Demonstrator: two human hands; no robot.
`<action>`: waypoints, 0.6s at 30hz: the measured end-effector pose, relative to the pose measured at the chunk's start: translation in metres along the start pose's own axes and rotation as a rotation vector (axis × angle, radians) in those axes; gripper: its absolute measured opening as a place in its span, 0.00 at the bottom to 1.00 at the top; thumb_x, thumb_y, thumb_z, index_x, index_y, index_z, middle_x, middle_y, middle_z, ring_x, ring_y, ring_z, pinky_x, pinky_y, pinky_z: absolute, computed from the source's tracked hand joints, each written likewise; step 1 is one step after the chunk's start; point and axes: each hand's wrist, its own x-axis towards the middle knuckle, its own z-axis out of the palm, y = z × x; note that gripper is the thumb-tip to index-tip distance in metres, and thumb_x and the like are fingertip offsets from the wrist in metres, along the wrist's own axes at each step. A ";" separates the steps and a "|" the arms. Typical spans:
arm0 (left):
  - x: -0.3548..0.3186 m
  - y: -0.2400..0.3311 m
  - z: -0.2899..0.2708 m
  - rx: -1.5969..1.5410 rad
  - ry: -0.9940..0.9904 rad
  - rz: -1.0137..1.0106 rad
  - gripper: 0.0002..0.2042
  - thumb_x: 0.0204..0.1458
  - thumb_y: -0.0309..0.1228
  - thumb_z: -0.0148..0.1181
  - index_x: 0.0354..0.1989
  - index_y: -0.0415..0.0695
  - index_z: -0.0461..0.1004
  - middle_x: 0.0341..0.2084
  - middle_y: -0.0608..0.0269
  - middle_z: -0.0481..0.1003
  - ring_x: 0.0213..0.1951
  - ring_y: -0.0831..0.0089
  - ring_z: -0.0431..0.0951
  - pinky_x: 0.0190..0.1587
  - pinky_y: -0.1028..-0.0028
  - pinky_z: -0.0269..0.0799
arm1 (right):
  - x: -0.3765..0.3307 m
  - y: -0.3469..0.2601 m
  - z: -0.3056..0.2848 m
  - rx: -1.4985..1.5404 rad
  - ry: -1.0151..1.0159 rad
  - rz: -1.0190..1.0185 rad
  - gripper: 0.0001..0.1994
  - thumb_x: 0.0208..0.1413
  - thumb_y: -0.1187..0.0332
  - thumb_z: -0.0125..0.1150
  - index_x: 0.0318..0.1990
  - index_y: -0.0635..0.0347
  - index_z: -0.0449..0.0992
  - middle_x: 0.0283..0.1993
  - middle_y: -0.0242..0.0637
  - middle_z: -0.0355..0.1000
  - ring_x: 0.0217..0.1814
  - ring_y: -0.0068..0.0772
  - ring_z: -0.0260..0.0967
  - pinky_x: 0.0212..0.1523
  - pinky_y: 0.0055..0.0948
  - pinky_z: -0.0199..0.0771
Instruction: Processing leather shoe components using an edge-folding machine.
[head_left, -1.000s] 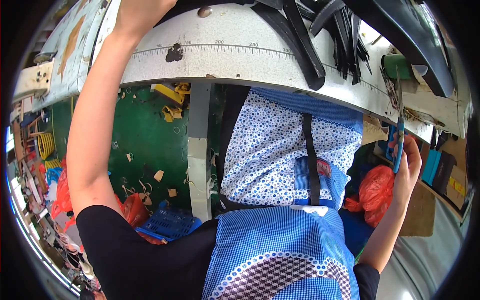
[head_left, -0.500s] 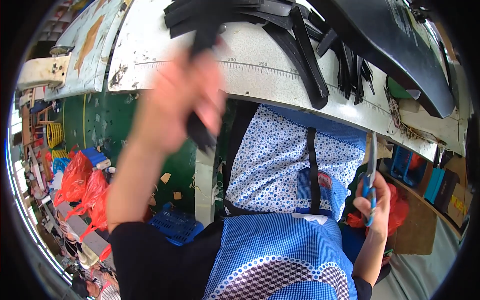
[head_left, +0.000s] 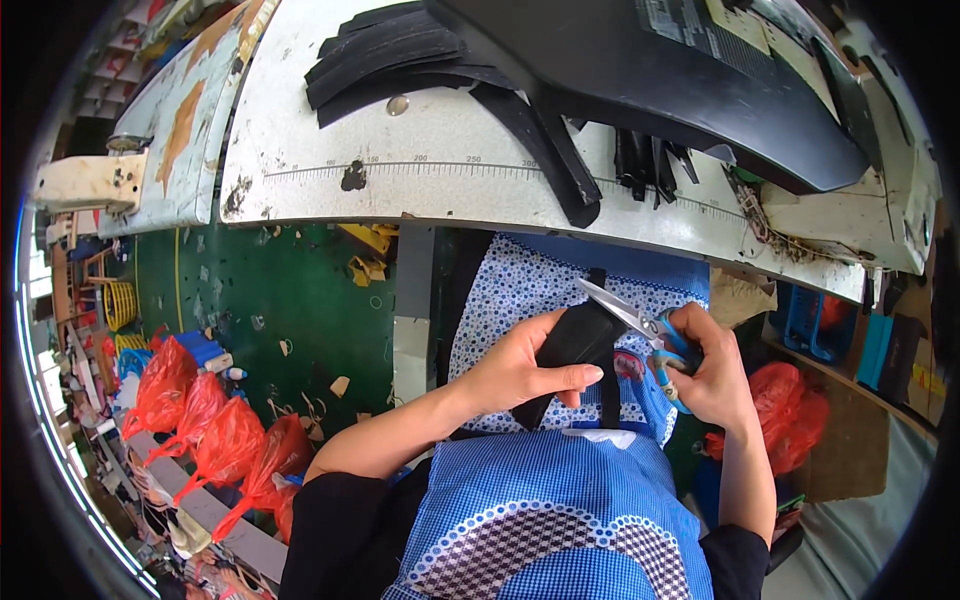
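Observation:
My left hand is closed around a black strip of material, held over my lap in front of the blue apron. Beside it, my right hand grips scissors with blue handles. Their metal blades point up and left, at the strip's upper right edge; whether they touch it I cannot tell. On the white table, a pile of similar black strips lies at the far left, with longer strips reaching toward the near edge.
A black sewing machine head spans the table's right side, with dark narrow strips beneath it. A printed ruler runs along the table. Red plastic bags stand at the lower left above a green floor; another red bag sits at the right.
My left hand has come down from the table to my lap with the black strip. My right hand has brought the scissors up and left beside it, blades now apart from the table edge.

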 end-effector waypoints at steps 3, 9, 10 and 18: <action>0.003 -0.007 -0.001 -0.015 0.019 0.012 0.14 0.62 0.26 0.69 0.52 0.39 0.74 0.32 0.64 0.79 0.29 0.78 0.82 0.36 0.75 0.82 | -0.005 0.005 -0.005 0.030 -0.026 0.151 0.15 0.48 0.78 0.69 0.42 0.66 0.71 0.29 0.42 0.71 0.30 0.40 0.73 0.36 0.32 0.74; 0.009 -0.012 0.000 -0.038 0.079 -0.007 0.10 0.62 0.27 0.70 0.45 0.41 0.75 0.29 0.65 0.78 0.28 0.78 0.82 0.34 0.75 0.81 | -0.011 0.013 -0.001 0.137 0.011 0.203 0.14 0.52 0.74 0.73 0.42 0.63 0.72 0.30 0.34 0.74 0.32 0.20 0.70 0.35 0.27 0.72; 0.009 -0.012 0.000 -0.035 0.093 0.004 0.10 0.62 0.28 0.70 0.45 0.41 0.74 0.29 0.66 0.78 0.26 0.78 0.81 0.33 0.75 0.81 | -0.011 0.014 0.002 0.140 0.010 0.202 0.14 0.52 0.74 0.73 0.42 0.63 0.72 0.30 0.34 0.74 0.32 0.20 0.70 0.35 0.27 0.72; 0.008 -0.010 0.010 0.121 0.105 0.041 0.11 0.64 0.32 0.68 0.47 0.41 0.74 0.26 0.71 0.75 0.23 0.81 0.79 0.28 0.77 0.79 | -0.007 0.006 0.041 0.539 0.101 0.188 0.19 0.51 0.69 0.80 0.42 0.59 0.72 0.34 0.29 0.74 0.37 0.18 0.71 0.40 0.23 0.71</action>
